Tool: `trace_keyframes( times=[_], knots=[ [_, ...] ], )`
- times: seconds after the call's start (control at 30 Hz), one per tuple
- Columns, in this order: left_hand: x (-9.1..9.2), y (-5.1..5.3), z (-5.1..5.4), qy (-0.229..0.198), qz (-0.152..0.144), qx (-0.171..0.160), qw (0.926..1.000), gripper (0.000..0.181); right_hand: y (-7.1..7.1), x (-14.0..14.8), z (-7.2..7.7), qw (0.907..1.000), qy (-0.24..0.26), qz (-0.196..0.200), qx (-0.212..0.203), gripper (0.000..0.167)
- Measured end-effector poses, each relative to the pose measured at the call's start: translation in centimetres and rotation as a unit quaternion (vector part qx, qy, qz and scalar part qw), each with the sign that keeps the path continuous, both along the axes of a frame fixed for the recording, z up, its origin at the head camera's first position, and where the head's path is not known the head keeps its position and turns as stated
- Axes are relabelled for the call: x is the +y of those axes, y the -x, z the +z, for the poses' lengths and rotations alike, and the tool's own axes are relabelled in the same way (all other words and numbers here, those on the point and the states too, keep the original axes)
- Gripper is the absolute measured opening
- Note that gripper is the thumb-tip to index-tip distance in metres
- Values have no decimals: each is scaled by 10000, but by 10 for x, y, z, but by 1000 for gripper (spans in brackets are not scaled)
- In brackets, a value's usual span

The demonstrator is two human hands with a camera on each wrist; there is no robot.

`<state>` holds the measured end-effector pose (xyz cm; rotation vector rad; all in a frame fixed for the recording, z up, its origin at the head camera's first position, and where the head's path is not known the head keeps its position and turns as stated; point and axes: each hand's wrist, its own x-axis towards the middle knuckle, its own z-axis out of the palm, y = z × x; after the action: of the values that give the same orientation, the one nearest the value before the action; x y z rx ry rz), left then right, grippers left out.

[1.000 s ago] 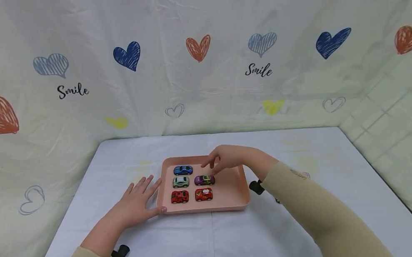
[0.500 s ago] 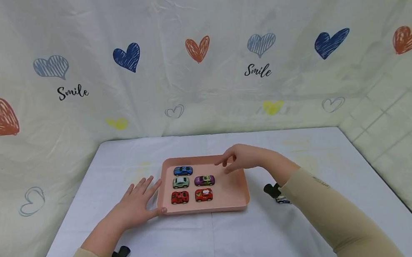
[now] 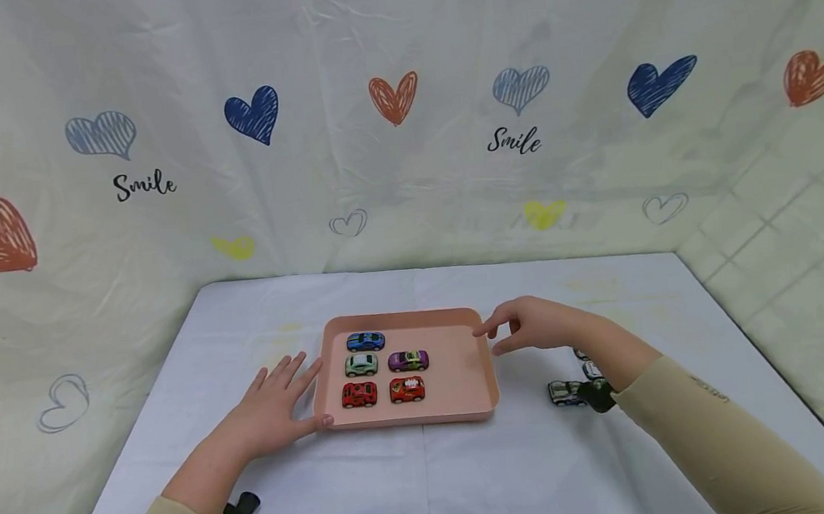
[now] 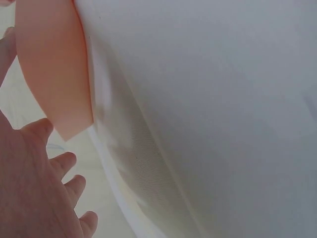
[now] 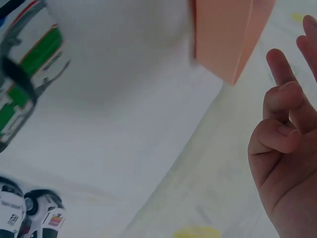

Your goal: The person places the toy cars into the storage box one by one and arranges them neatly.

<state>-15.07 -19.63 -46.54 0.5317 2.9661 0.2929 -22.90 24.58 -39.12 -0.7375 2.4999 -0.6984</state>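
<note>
On the pink tray (image 3: 461, 407) stand several toy cars: a blue one (image 3: 365, 342) at the back, a pale green one (image 3: 361, 365) beside a purple one (image 3: 409, 361), and two red ones (image 3: 359, 394) in front. My left hand (image 3: 266, 415) is spread at the tray's left edge, thumb and index finger touching the rim. In the left wrist view that hand (image 4: 34, 183) lies along the tray side (image 4: 54, 64). My right hand (image 3: 540, 323) hovers over the tray's right edge, fingers loosely bent, holding nothing; the right wrist view shows it (image 5: 292, 134) empty too.
Right of the tray, partly hidden by the right wrist and its black camera (image 3: 597, 396), are more toy cars (image 3: 565, 393) on the white table (image 3: 436, 489). The right wrist view shows a green-and-white car (image 5: 37, 54) and two white ones (image 5: 10, 210). A patterned curtain (image 3: 451, 202) stands behind.
My right hand has moved right, from above the purple car to the tray's right edge, uncovering some cars on the table. My left hand and the cars in the tray have stayed put.
</note>
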Motion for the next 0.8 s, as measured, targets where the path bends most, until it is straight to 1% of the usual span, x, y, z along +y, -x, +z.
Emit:
trace_keyframes(
  times=[0.1,0.27,0.37,0.43,0.53,0.67,0.8],
  knots=[
    [0,0,1,-51,0,-28,10000,101,-6,13,-3,10000,-65,-65,-17,40],
    [-2,0,-2,-66,-41,24,10000,101,-17,35,-11,9997,-118,-205,-116,39],
    [-2,1,-3,-23,-20,-4,10000,100,-24,47,-14,9994,-146,-289,-150,39],
    [-2,1,-2,-80,-43,-22,10000,101,-29,53,-16,9993,-140,-308,-149,38],
    [-2,1,-1,-92,-27,-60,9999,101,-36,62,-18,9994,-146,-304,-60,36],
    [-1,1,-1,-32,-2,-71,10000,101,-43,71,-22,9990,-278,-310,174,34],
    [-1,1,-2,-66,-11,-29,10000,101,-49,78,-27,9981,-431,-399,163,34]
  ],
)
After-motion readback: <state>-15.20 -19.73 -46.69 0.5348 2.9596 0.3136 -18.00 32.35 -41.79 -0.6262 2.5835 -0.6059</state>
